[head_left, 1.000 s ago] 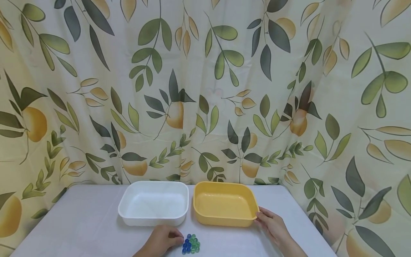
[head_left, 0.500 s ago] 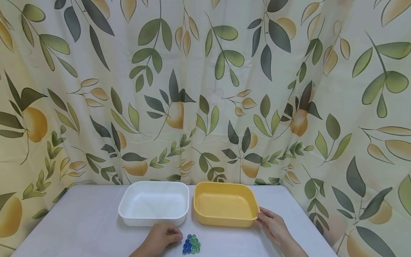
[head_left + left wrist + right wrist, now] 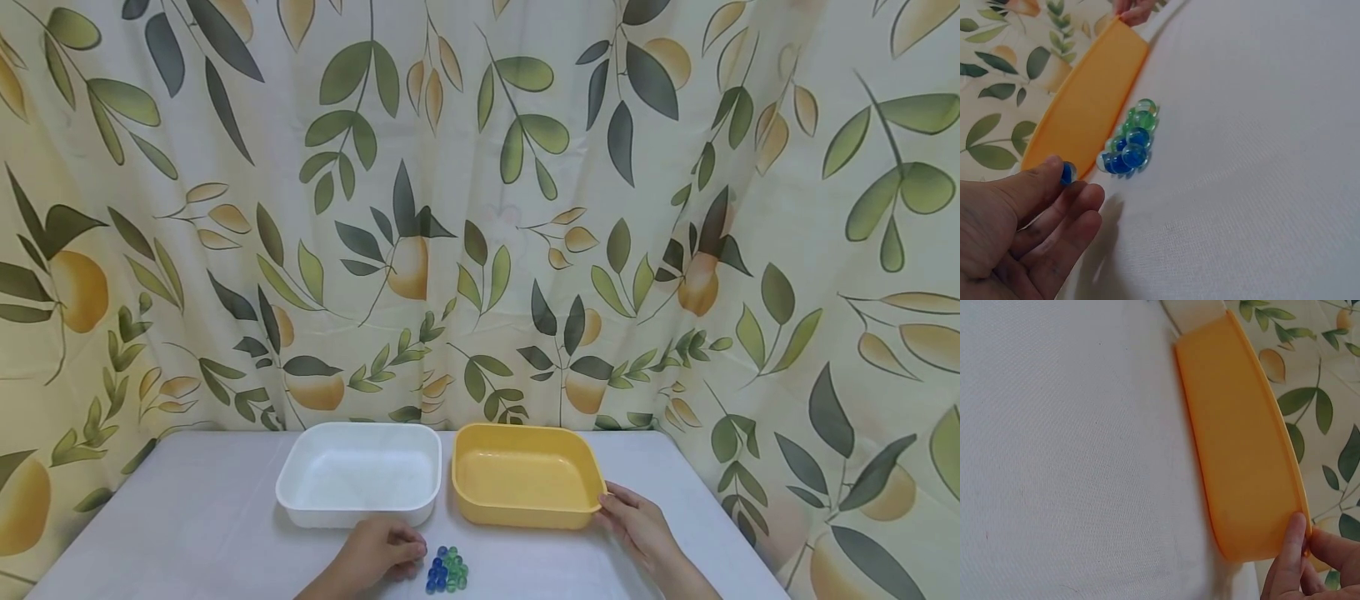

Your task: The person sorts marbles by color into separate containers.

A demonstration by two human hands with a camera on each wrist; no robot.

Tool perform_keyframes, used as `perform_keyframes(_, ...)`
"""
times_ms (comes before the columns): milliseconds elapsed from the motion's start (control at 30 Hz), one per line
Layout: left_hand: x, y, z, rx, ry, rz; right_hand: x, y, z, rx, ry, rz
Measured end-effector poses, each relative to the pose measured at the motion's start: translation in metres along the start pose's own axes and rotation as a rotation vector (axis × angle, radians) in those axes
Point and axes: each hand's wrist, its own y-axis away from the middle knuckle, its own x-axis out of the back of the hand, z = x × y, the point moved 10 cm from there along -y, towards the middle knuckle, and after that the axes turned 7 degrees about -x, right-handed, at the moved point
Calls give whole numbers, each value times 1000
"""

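Between thumb and fingertips my left hand [image 3: 378,550] pinches a blue marble [image 3: 1069,173], seen in the left wrist view. The hand is just in front of the white tub [image 3: 356,517]. To its right lies a tight cluster of blue and green glass marbles [image 3: 447,571] on the table. My right hand [image 3: 637,527] grips the near right corner of the yellow tub [image 3: 525,517], thumb and fingers on its rim. In the right wrist view those fingers [image 3: 1294,540] lie against the tub's outer wall.
Both tubs stand side by side on a table with a white cloth [image 3: 202,500], a narrow gap between them. A leaf-and-fruit patterned curtain [image 3: 480,250] hangs right behind the table.
My left hand has drawn slightly left, away from the marble cluster, with the blue marble between its fingers. The right hand stays on the yellow tub.
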Motion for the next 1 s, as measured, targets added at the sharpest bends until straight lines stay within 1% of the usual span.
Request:
perform_keyframes(233,2,1,2,48,31,15,-1,1,-1,11,-2,-16)
perform_keyframes(300,2,0,4,53,37,15,-1,1,-1,6,-12,-13)
perform_keyframes(433,3,-2,6,82,38,10,0,1,0,-1,-21,-10)
perform_keyframes(533,3,-4,5,110,48,10,0,1,0,-4,-20,-6)
perform_keyframes(633,3,-6,6,125,66,8,0,1,0,-12,-22,-3)
perform_keyframes(867,5,-9,15,93,110,7,0,0,1,-17,-27,-6)
perform_keyframes(1000,5,-11,17,114,149,13,0,-1,2,-13,-34,-7)
